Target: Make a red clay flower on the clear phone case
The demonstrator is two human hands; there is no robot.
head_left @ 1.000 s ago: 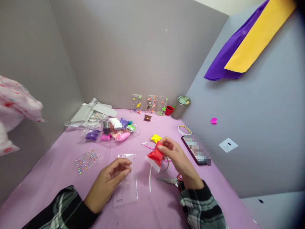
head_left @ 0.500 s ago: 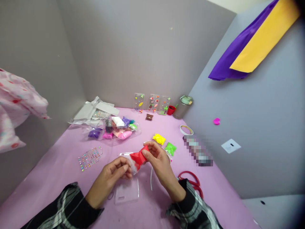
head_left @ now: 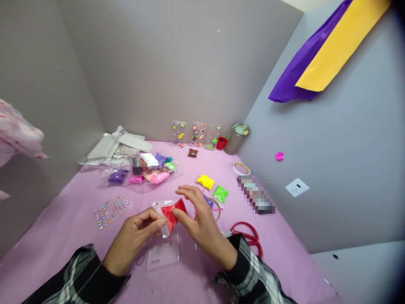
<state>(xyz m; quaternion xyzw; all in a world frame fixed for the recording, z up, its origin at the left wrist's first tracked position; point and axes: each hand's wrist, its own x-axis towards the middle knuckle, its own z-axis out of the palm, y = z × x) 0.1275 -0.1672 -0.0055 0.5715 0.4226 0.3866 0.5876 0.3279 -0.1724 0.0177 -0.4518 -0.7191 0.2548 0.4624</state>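
My left hand (head_left: 134, 236) pinches the clear edge of a small plastic packet of red clay (head_left: 172, 214) between thumb and fingers. At the packet's other end, the thumb of my right hand (head_left: 202, 226) touches the red part while its fingers are raised and spread away from it. Beneath the packet, a clear phone case (head_left: 163, 255) lies on the pink-covered table. Just beyond my right hand are a yellow packet (head_left: 206, 181), a green packet (head_left: 220, 194) and a roll of tape (head_left: 219, 210), partly hidden.
Red-handled scissors (head_left: 247, 230) lie beside my right wrist. A gem sticker sheet (head_left: 112, 210) and a bag of coloured clay packets (head_left: 152, 169) are on the left. Decorated clear cases (head_left: 198, 134) lean against the back wall near a bottle (head_left: 236, 139). A white tape roll (head_left: 234, 169) lies right.
My right fingers have opened off the red packet, leaving the thumb against it. The packet has tilted and shifted slightly left with my left hand; the whole view has shifted a little.
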